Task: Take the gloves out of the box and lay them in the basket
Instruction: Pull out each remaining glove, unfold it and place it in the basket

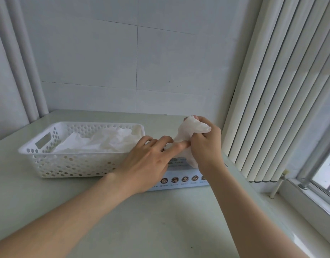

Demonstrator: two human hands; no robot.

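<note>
Crumpled gloves (108, 140) fill the basket (30, 146)!
Over the box (179, 181) the right hand (205, 142) clutches another glove (194, 128) (left hand (147, 161) flat on it, gripping nothing).

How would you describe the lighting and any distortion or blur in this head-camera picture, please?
Head view: soft, even daylight from the window on the right, only faint shadows; wide-angle bending fans the blinds; the print on the box is too soft to read; no strong glare.
</note>
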